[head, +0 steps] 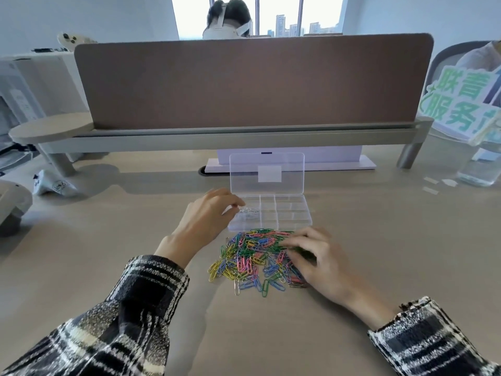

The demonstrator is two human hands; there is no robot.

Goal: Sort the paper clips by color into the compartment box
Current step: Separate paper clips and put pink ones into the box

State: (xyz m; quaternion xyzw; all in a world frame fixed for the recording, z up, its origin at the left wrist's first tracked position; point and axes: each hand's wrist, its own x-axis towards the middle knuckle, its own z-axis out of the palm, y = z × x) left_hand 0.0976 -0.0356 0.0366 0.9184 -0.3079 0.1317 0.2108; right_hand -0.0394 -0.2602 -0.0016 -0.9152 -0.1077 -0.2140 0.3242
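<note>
A clear plastic compartment box (294, 210) lies on the desk with its lid (267, 172) standing upright behind it. A few pale paper clips (249, 213) lie in its left compartments. In front of the box spreads a pile of paper clips (253, 260) in green, blue, pink and yellow. My left hand (208, 215) hovers at the box's left edge, thumb and fingertips pinched together over a left compartment; whether they hold a clip I cannot tell. My right hand (315, 256) rests on the right side of the pile, fingers curled among green clips.
A brown divider screen (252, 82) on a raised shelf closes off the back of the desk, with a white flat unit (339, 162) under it. A person with a headset sits beyond it. A green-lettered sign (461, 104) and a clear container (479, 169) stand at the right, a small pouch (53, 184) at the left.
</note>
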